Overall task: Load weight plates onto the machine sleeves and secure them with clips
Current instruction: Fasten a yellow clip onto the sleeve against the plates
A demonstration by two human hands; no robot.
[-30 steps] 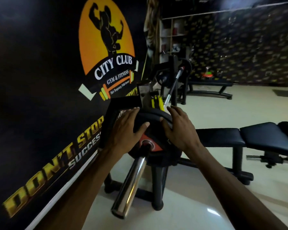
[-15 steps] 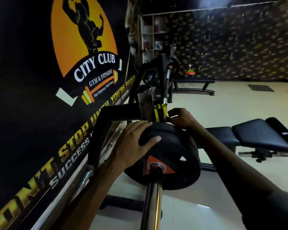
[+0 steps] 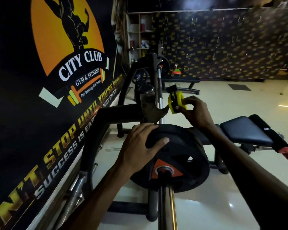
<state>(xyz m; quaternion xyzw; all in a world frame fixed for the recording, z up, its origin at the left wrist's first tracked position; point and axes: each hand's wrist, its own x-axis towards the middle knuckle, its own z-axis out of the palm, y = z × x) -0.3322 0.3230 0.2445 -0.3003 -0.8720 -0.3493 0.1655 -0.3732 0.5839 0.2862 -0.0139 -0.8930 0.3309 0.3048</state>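
Note:
A black weight plate (image 3: 186,156) with an orange hub triangle sits on the chrome sleeve (image 3: 166,205) that runs toward me at the bottom centre. My left hand (image 3: 140,146) rests on the plate's upper left rim, fingers over the top edge and thumb on its face. Above and to the right of the plate, my right hand (image 3: 194,112) holds a yellow and black clip (image 3: 175,101) in its fingertips, clear of the machine. The dark upright bracket of the machine (image 3: 150,107) stands just left of the clip.
A black wall with a gym logo (image 3: 40,80) runs close along the left. A black padded bench (image 3: 243,130) lies to the right behind the plate. Another rack with a bar (image 3: 158,68) stands farther back, over pale glossy floor (image 3: 223,196).
My right hand left the plate's rim, reached to the bracket and lifted the yellow clip up and to the right. My left hand stayed on the plate. The camera moved closer.

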